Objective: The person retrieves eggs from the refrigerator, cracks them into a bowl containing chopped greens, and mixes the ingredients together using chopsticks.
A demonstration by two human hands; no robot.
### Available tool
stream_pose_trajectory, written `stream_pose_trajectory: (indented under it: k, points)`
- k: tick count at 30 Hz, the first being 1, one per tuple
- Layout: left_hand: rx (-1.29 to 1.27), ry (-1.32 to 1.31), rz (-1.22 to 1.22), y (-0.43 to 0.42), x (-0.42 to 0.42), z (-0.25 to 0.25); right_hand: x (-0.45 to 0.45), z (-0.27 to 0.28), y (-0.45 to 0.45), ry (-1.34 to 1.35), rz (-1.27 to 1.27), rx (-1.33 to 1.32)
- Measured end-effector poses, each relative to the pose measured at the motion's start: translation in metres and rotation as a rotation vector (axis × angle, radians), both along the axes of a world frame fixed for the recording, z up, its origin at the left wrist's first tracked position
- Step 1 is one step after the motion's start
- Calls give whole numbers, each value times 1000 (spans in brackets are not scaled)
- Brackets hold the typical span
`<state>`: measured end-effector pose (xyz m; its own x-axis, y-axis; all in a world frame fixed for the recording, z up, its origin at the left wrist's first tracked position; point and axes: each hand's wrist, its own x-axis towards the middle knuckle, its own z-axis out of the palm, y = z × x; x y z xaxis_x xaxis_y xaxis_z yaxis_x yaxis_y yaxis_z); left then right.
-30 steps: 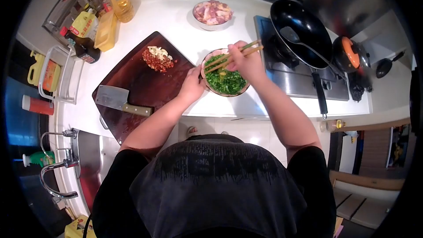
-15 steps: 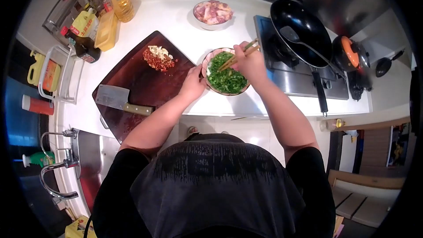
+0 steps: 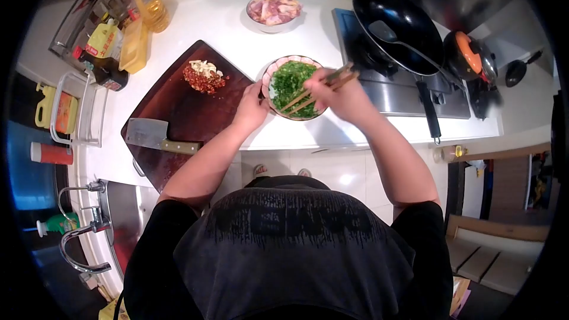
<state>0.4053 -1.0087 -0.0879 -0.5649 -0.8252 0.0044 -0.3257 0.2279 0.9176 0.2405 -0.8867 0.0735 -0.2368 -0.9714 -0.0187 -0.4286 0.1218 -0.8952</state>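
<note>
A pink-rimmed bowl (image 3: 268,77) full of chopped green herbs (image 3: 293,80) stands on the counter. My left hand (image 3: 251,108) grips the left side of its rim. Wooden chopsticks (image 3: 303,100) are held in my right hand (image 3: 339,93), closed around them over the bowl's right side. Their tips rest among the greens at the near left part of the bowl. Left of the bowl, a dark cutting board (image 3: 195,106) carries chopped red chili (image 3: 203,81), pale chopped garlic (image 3: 205,68) and a cleaver (image 3: 148,133).
Behind the bowl sits a bowl of raw meat pieces (image 3: 274,9). To the right, a black wok (image 3: 409,53) with a spatula (image 3: 384,31) stands on the stove (image 3: 409,98), its handle jutting toward the front edge. Bottles, including a dark sauce bottle (image 3: 106,71), line the left; a sink faucet (image 3: 80,225) is nearer.
My right hand has moved toward me, and the chopstick tips have gone from the upper middle of the greens to the near left part. The left hand stays on the rim.
</note>
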Motion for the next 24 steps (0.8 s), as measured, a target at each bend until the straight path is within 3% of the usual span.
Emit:
stream_pose_trajectory:
  k: [2,6,10,13,17,21,24]
  points:
    - [-19,-13,-9,0,0,1,-2,-17,-2,132,59,-74]
    - [-25,-20,-17,-4,0,-4,-22,-7,1,12,-112,-71]
    - [-17,-27,-9,-2,0,-3,-26,16,20,11,53,117]
    - [-7,-32,-14,-4,-1,-7,-35,-27,11,318,157,-165]
    - [-26,-44,-15,-4,0,-4,-41,-4,16,142,22,-249]
    - [4,7,7,-2,-3,-6,-31,25,43,-12,31,9]
    - [-1,25,-9,-3,-2,-9,-39,-27,38,42,35,-116]
